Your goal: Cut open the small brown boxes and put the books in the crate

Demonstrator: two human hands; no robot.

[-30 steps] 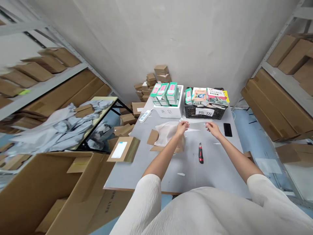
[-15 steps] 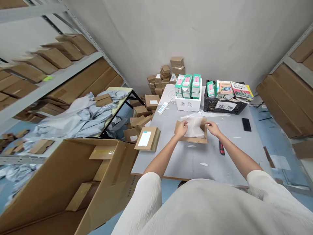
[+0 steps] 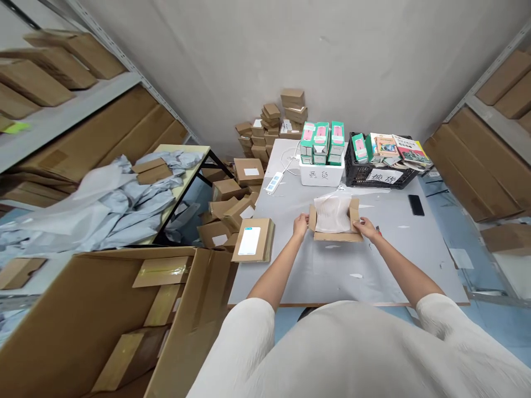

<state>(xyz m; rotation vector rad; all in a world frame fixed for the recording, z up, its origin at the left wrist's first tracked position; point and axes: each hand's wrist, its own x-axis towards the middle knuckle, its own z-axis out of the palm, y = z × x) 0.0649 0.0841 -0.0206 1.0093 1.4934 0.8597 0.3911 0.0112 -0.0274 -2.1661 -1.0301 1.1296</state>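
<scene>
An opened cardboard box (image 3: 338,236) lies on the grey table (image 3: 315,276), its side flaps spread, with white translucent wrap (image 3: 332,214) inside it. My left hand (image 3: 301,225) is at the left flap, its fingers closed on the flap's edge. On the other side, my right hand (image 3: 366,228) pinches the right flap near its lower corner. Just behind the right hand, a small part of a red and black cutter (image 3: 378,230) shows; the rest of it is hidden.
A labelled carton (image 3: 265,243) lies at the table's left edge. At the back stand a white bin (image 3: 321,176) of green boxes and a black crate (image 3: 360,178) of books. A phone (image 3: 416,205) lies right. A large open carton (image 3: 199,304) stands at the lower left.
My left hand has moved from the wrap to the left flap, and my right hand is lower on the right flap. The side flaps stand spread wider, and the camera view has shifted.
</scene>
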